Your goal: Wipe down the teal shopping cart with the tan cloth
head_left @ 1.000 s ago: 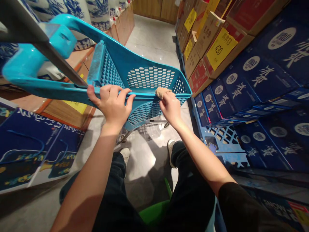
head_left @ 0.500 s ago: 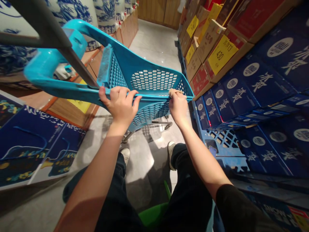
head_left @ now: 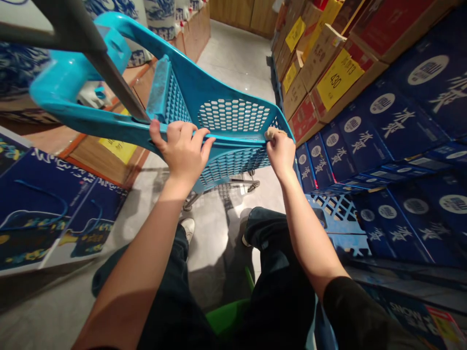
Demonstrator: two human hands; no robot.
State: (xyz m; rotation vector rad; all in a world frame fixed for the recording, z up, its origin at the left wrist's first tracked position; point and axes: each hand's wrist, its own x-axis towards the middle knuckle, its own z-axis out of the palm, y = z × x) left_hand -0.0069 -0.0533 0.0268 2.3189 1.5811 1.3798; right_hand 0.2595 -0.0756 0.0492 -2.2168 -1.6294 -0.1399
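Note:
A light-blue plastic shopping cart (head_left: 215, 92) with a honeycomb-pierced basket stands in front of me. My left hand (head_left: 182, 148) is closed over the near rim, its fingers on top and the thumb on my side. Farther right, near the basket's front corner, my right hand (head_left: 281, 153) pinches a small beige cloth (head_left: 274, 132) against the same rim. Most of the cloth is hidden in the fingers. The cart's handle loop (head_left: 54, 92) is at the left, with a grey metal bar (head_left: 113, 78) crossing over it.
Blue cartons (head_left: 386, 121) and brown boxes (head_left: 306, 73) with yellow price signs are stacked on the right. Patterned jars (head_left: 158, 14) stand on a wooden ledge at the left, above dark-blue gift boxes (head_left: 62, 204). Something green (head_left: 229, 316) is below me, between my legs.
My right hand has slid right along the rim with the cloth, toward the front corner. My left hand keeps its place on the rim. One foot has drawn inward.

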